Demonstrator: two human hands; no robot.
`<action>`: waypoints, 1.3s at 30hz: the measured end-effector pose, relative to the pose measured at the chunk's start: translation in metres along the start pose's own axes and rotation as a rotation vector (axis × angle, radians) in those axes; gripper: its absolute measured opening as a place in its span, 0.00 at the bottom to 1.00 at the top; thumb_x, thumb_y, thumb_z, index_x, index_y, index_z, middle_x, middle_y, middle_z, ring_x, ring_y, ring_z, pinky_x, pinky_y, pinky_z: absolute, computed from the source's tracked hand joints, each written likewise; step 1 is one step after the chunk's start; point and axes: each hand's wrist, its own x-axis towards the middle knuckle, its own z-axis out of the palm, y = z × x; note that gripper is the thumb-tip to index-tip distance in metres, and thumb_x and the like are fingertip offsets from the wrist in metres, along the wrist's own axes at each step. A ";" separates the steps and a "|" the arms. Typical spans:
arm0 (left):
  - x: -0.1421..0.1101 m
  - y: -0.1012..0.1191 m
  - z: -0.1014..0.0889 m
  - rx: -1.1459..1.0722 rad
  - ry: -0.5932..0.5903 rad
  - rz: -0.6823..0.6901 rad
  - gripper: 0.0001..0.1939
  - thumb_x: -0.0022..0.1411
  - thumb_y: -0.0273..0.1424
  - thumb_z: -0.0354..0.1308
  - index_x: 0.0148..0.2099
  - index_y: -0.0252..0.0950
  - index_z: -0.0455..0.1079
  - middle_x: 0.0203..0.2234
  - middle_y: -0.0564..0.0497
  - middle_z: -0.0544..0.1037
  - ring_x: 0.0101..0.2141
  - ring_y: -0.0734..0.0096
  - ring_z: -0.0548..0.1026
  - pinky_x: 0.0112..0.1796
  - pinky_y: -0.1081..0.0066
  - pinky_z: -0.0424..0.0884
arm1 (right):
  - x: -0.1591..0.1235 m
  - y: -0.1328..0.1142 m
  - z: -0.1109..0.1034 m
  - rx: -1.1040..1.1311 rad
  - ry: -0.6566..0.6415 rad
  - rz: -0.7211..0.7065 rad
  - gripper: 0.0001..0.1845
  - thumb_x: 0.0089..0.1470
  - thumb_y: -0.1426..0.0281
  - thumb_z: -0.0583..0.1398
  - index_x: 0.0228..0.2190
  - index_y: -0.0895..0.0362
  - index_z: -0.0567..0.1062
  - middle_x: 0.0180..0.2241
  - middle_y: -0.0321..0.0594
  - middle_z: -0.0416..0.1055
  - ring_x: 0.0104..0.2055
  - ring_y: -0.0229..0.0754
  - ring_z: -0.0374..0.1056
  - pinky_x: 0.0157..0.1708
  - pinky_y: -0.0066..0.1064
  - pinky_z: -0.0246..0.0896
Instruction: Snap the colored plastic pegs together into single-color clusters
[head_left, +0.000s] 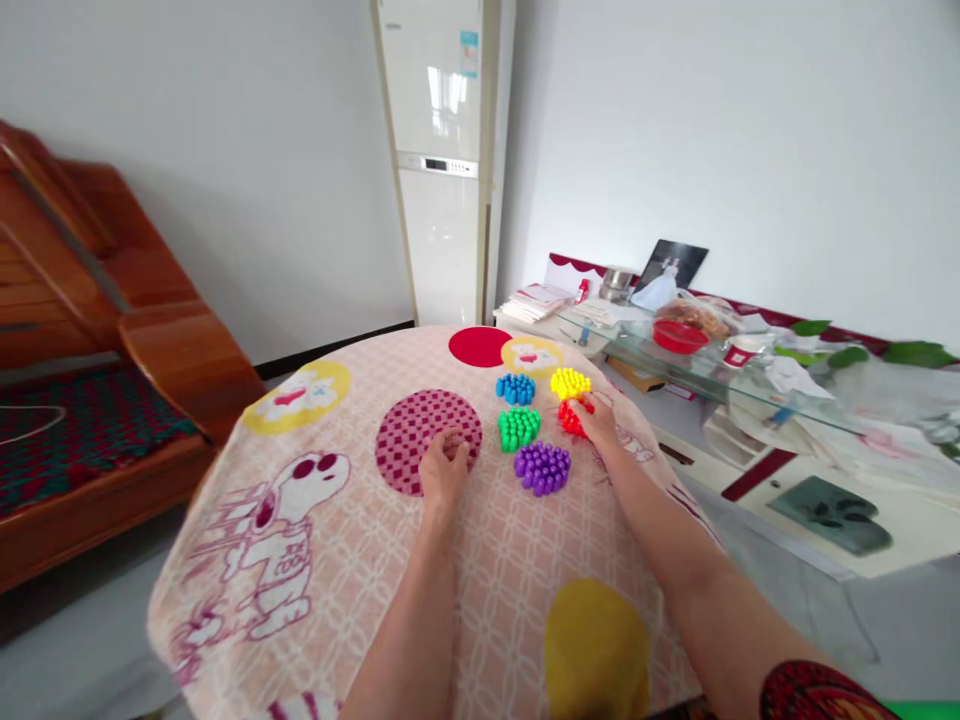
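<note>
Fingers curled toward the thumb, the left hand (444,463) is over the checked circle (401,430) on the tabletop (499,580); I cannot tell whether its grip holds anything. Rightward, blue pegs (516,389), green pegs (517,429), purple pegs (541,468) and yellow pegs (570,383) stand clustered, long axes roughly upright. The right hand (598,420), palm down, covers part of the red pegs (571,419); whether its grip grasps one is unclear. Farther right, plastic-wrapped brownish contents (701,319) show above a red bowl (679,338).
</note>
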 end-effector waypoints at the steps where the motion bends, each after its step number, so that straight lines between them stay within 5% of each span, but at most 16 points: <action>1: 0.002 -0.003 -0.001 -0.014 0.010 0.007 0.17 0.60 0.31 0.58 0.52 0.36 0.73 0.40 0.43 0.82 0.34 0.64 0.81 0.39 0.64 0.78 | -0.003 -0.006 0.011 0.036 -0.012 -0.026 0.24 0.53 0.60 0.59 0.48 0.59 0.78 0.50 0.51 0.77 0.53 0.52 0.72 0.56 0.43 0.64; 11: 0.009 0.000 -0.012 -0.053 0.056 0.113 0.23 0.67 0.40 0.53 0.59 0.35 0.70 0.55 0.39 0.76 0.53 0.56 0.75 0.55 0.57 0.70 | -0.057 -0.106 0.090 0.539 -0.498 -0.218 0.23 0.55 0.58 0.63 0.50 0.52 0.78 0.55 0.43 0.75 0.59 0.50 0.68 0.61 0.46 0.61; 14: 0.009 0.004 -0.022 -0.042 0.128 0.138 0.24 0.67 0.42 0.53 0.60 0.36 0.69 0.58 0.40 0.74 0.57 0.57 0.73 0.57 0.59 0.68 | -0.074 -0.150 0.097 0.631 -0.649 -0.330 0.21 0.58 0.56 0.60 0.51 0.49 0.77 0.58 0.40 0.72 0.63 0.47 0.64 0.64 0.47 0.56; 18: 0.011 0.000 -0.039 -0.022 0.244 0.113 0.25 0.67 0.44 0.52 0.59 0.35 0.69 0.59 0.39 0.72 0.58 0.56 0.71 0.58 0.58 0.67 | -0.079 -0.180 0.082 0.750 -0.846 -0.344 0.24 0.60 0.54 0.58 0.54 0.51 0.75 0.61 0.41 0.69 0.62 0.49 0.65 0.55 0.44 0.67; 21: 0.012 -0.003 -0.047 -0.059 0.296 0.079 0.25 0.67 0.44 0.51 0.57 0.34 0.71 0.54 0.39 0.76 0.55 0.56 0.74 0.55 0.58 0.70 | -0.070 -0.155 0.053 0.699 -0.713 -0.345 0.25 0.58 0.53 0.60 0.53 0.51 0.76 0.57 0.44 0.72 0.61 0.50 0.67 0.57 0.45 0.66; 24: 0.013 -0.005 -0.049 -0.080 0.331 0.053 0.23 0.65 0.43 0.52 0.53 0.33 0.73 0.50 0.40 0.79 0.51 0.58 0.76 0.52 0.61 0.72 | -0.070 -0.095 0.015 0.520 -0.527 -0.307 0.28 0.56 0.53 0.61 0.55 0.52 0.75 0.57 0.47 0.73 0.60 0.53 0.67 0.60 0.49 0.62; 27: 0.016 -0.010 -0.048 -0.091 0.362 0.007 0.22 0.63 0.43 0.53 0.51 0.33 0.73 0.49 0.40 0.79 0.50 0.58 0.77 0.51 0.62 0.73 | -0.097 -0.033 -0.019 0.316 -0.455 -0.255 0.37 0.51 0.54 0.65 0.60 0.50 0.70 0.59 0.49 0.70 0.61 0.58 0.66 0.60 0.52 0.62; 30: 0.020 -0.016 -0.046 -0.090 0.375 -0.020 0.22 0.63 0.43 0.52 0.51 0.33 0.74 0.48 0.41 0.80 0.50 0.58 0.77 0.51 0.61 0.73 | -0.142 0.000 -0.033 0.142 -0.474 -0.323 0.48 0.43 0.58 0.69 0.65 0.48 0.64 0.65 0.49 0.61 0.66 0.61 0.57 0.64 0.55 0.56; 35: 0.021 -0.018 -0.046 -0.111 0.376 -0.037 0.22 0.62 0.42 0.53 0.51 0.33 0.74 0.48 0.41 0.80 0.50 0.56 0.77 0.51 0.60 0.73 | -0.171 -0.017 0.007 0.049 -0.482 -0.488 0.58 0.39 0.61 0.72 0.68 0.48 0.56 0.72 0.46 0.40 0.72 0.60 0.42 0.67 0.54 0.49; 39: 0.020 -0.020 -0.049 -0.086 0.357 -0.023 0.22 0.62 0.41 0.52 0.51 0.33 0.74 0.47 0.41 0.81 0.48 0.57 0.78 0.49 0.60 0.74 | -0.123 -0.054 0.069 0.156 -0.351 -0.535 0.42 0.50 0.64 0.66 0.65 0.54 0.63 0.69 0.51 0.50 0.71 0.56 0.47 0.67 0.52 0.49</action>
